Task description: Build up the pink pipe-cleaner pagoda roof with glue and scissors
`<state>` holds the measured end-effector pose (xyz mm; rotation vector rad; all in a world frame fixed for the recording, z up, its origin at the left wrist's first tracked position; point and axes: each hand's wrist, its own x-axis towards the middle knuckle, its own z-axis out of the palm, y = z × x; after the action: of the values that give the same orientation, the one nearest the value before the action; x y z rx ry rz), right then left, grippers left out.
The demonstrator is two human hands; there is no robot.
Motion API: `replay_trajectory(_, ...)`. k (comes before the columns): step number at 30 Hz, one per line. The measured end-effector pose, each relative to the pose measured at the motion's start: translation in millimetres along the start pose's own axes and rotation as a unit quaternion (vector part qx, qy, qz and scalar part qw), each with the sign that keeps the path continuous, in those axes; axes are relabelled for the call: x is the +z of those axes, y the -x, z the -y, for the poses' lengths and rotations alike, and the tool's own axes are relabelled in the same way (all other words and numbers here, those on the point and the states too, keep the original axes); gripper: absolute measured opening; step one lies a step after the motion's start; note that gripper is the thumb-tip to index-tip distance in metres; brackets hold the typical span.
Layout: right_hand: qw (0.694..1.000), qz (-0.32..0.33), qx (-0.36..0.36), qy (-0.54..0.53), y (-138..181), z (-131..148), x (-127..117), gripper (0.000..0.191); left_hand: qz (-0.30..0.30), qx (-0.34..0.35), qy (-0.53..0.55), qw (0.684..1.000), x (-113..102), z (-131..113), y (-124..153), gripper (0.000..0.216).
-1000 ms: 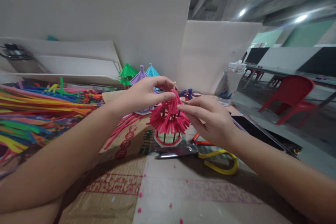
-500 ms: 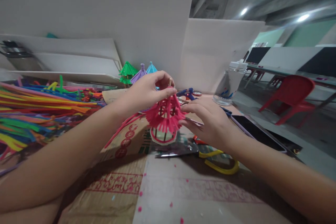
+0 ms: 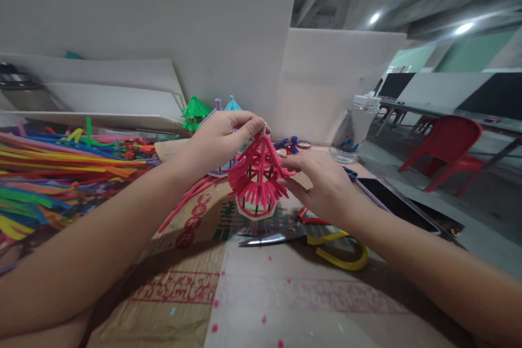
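A small pink pavilion model (image 3: 261, 193) made of pipe cleaners, with a two-tiered roof, dark posts and a pale polygonal base, is upright in front of me. My left hand (image 3: 226, 136) pinches the thin stick at its peak. Against the right side of the roof, my right hand (image 3: 328, 187) has thumb and fingertips closed on the edge strips. Just below the base lie scissors (image 3: 342, 263) with yellow handles. Loose pink pipe cleaners (image 3: 179, 206) lie on the cardboard to the left.
Many coloured pipe cleaners (image 3: 69, 157) are heaped at left. Behind my left hand stand green (image 3: 196, 111), purple (image 3: 218, 103) and blue (image 3: 231, 103) models. A clear bottle (image 3: 356, 128) and a phone (image 3: 395, 204) are at right. White boards (image 3: 228, 32) stand behind; pink scraps dot the table.
My left fingers have moved up from the roof to the stick at the peak, uncovering the upper roof. My right hand stays at the roof's right edge. The view shifts slightly.
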<state>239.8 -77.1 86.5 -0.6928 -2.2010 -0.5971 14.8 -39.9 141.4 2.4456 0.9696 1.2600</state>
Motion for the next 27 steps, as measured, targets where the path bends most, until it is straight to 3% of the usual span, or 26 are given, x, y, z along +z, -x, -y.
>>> replay_trajectory(9, 1.000, 0.007, -0.010, 0.015, -0.4, 1.2, -1.2, 0.010, -0.045, 0.004, -0.017, 0.999, -0.9, -2.1, 3.0, 0.033)
replay_trajectory(17, 1.000, 0.000, -0.012, 0.021, 0.4, 2.2, -0.7, 0.009, -0.099, -0.014, -0.015, 0.995, -3.3, 8.6, -2.7, 0.015)
replay_trajectory(27, 1.000, 0.003, -0.008, 0.023, -0.4, 1.6, -3.7, 0.013, -0.114, 0.010, -0.031, 0.993, -14.1, 6.3, -0.7, 0.028)
